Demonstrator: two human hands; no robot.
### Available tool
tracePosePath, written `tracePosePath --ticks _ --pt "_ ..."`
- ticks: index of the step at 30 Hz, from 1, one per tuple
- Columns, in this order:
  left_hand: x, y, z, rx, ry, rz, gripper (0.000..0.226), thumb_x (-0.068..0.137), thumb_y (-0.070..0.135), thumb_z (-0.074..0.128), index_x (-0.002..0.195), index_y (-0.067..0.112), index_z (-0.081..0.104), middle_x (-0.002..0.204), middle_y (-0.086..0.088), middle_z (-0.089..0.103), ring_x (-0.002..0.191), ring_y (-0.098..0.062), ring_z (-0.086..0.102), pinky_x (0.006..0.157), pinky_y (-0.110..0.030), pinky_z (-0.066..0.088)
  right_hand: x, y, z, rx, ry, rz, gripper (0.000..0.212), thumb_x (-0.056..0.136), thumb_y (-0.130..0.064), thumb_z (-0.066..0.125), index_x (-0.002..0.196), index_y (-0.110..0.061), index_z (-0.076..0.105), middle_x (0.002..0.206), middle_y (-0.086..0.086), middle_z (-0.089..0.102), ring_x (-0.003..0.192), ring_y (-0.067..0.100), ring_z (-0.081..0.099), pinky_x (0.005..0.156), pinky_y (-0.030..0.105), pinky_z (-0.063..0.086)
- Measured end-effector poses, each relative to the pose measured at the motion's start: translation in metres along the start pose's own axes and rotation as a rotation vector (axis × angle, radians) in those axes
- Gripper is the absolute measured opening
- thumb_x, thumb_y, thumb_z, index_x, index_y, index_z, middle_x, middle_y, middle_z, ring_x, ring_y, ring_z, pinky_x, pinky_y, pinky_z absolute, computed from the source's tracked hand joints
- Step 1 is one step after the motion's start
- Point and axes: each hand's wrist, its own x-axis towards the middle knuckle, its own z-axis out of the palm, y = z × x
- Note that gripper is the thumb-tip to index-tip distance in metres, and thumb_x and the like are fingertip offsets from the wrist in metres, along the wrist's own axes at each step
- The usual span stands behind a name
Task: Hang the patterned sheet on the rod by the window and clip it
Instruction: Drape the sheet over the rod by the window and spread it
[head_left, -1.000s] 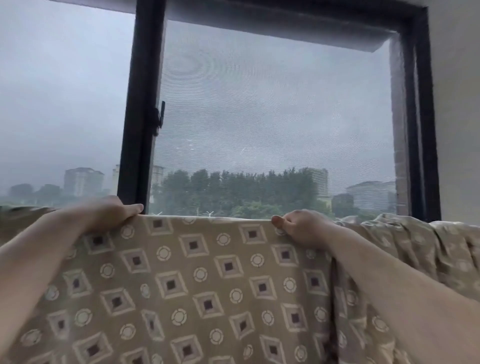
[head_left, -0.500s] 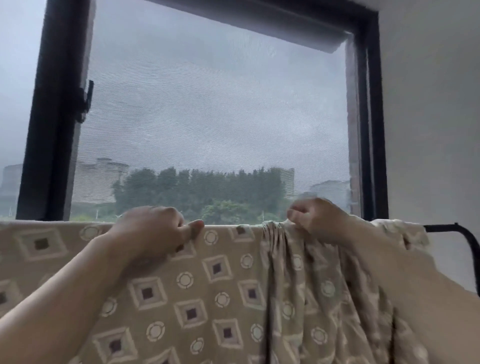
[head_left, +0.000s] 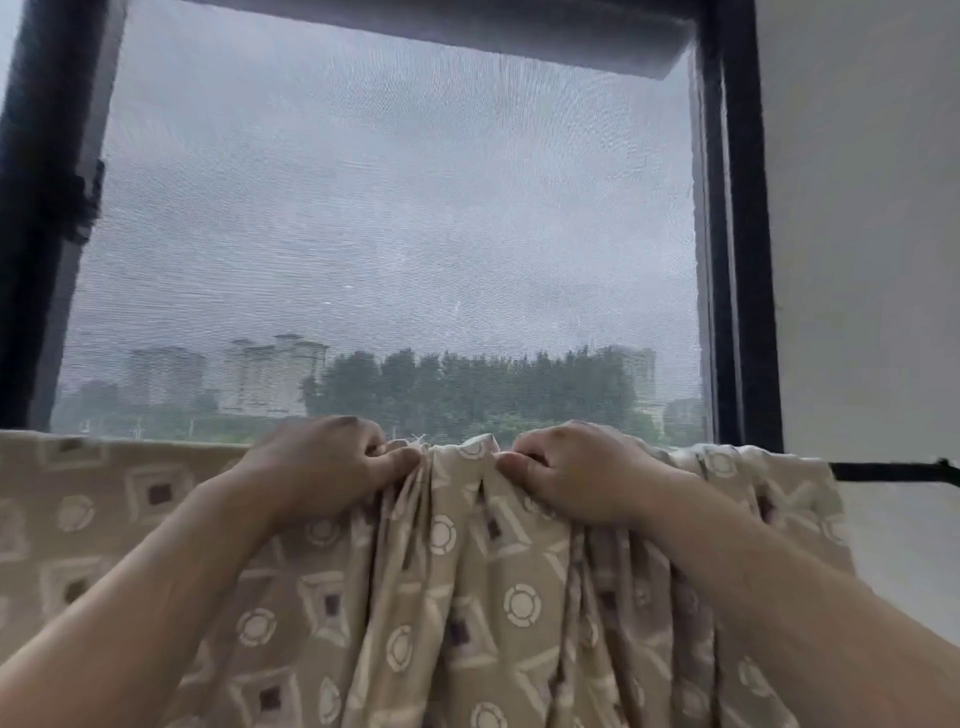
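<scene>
- Patterned sheet (head_left: 467, 597): beige cloth with white rings and brown-centred squares, draped over the rod (head_left: 893, 472) in front of the window (head_left: 395, 234). Its top edge runs level from the left picture edge to just short of the bare rod end.
- Left hand (head_left: 322, 467): fingers curled over the top fold, thumb pressed against the front face of the cloth. Holds the sheet at its top edge.
- Right hand (head_left: 576, 470): same posture, fingers hooked over the fold, thumb tip on the front face. Also holds the sheet at the top edge.
- The two grips sit near each other. Between them the cloth is bunched into a short raised hump with several vertical pleats falling straight below.
- Left of the left grip: the sheet lies flat and smooth, pattern undistorted.
- Right of the right grip: the cloth is gathered and crumpled, then ends; past it a black stretch of rod is bare against the white wall (head_left: 872, 260).
- Above both grips: mesh screen in a black frame, grey sky, blurred trees and buildings beyond.
- Below the grips: both forearms come up from the bottom corners, lying in front of the hanging cloth.
- Rod under the cloth: hidden; contact between fingers and rod cannot be told.
</scene>
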Motion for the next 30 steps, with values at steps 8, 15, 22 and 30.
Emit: tracePosePath --ticks 8,15,22,30 --pt "0.011 -0.005 0.002 -0.223 -0.118 -0.245 0.117 0.030 0.108 0.012 0.062 0.011 0.069 0.057 0.001 0.069 0.059 -0.017 0.066 0.059 -0.027 0.043 -0.025 0.090 -0.006 -0.006 -0.017 0.004 0.050 0.092 -0.069 0.034 0.088 -0.026 0.060 0.093 -0.004 0.064 0.088 0.019 0.057 0.073 0.034 0.042" --pt "0.049 0.098 0.014 -0.219 -0.083 -0.133 0.054 0.095 0.058 0.039 0.070 0.016 0.062 0.062 0.009 0.056 0.068 -0.014 0.056 0.066 -0.029 0.039 -0.026 0.107 -0.004 0.062 -0.033 0.009 0.039 0.094 -0.060 0.040 0.087 -0.026 0.058 0.101 -0.004 0.065 0.091 0.019 0.058 0.080 0.036 0.047" --pt "0.073 0.133 0.051 -0.140 -0.016 0.027 0.053 0.085 0.072 0.033 0.073 0.027 0.058 0.073 0.011 0.064 0.075 -0.010 0.062 0.076 -0.035 0.052 -0.084 0.157 0.023 0.390 0.649 0.112 0.022 0.087 -0.034 0.054 0.098 -0.021 0.068 0.104 -0.011 0.058 0.095 0.006 0.055 0.089 0.021 0.043" --pt "0.110 0.164 0.054 -0.088 -0.112 0.074 0.035 0.087 0.041 0.042 0.066 0.018 0.055 0.071 0.008 0.055 0.077 -0.014 0.059 0.068 -0.025 0.045 -0.130 0.190 0.070 0.701 0.652 0.540 0.026 0.086 -0.046 0.066 0.103 -0.030 0.056 0.096 -0.016 0.060 0.087 -0.002 0.056 0.076 0.019 0.046"
